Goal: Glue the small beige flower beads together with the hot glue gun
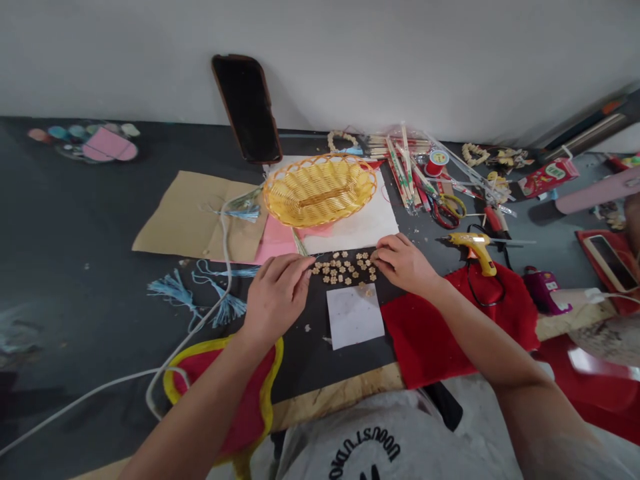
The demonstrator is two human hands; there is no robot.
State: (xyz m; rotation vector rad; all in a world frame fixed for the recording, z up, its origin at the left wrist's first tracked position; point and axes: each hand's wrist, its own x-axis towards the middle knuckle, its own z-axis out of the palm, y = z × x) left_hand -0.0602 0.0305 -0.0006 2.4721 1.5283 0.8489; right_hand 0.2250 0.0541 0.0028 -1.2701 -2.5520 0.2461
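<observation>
Small tan flower-shaped beads (345, 269) lie spread on the dark table between my hands. My left hand (280, 293) is at their left edge, thumb and forefinger pinched together. A faint thin line shows by its fingertips, but what they hold is too small to make out. At the right edge of the beads, my right hand (407, 265) has its fingers closed in a pinch, touching the beads or holding one; I cannot tell which. Just below the beads lies a square white paper (355, 317), with a couple of beads at its top edge.
A yellow woven basket (320, 193) stands behind the beads. Blue tassels (175, 290) and a white cable (220, 300) lie left. A yellow glue gun (475, 247), scissors (450, 210) and red cloth (430, 333) are on the right. A phone (247, 110) leans against the wall.
</observation>
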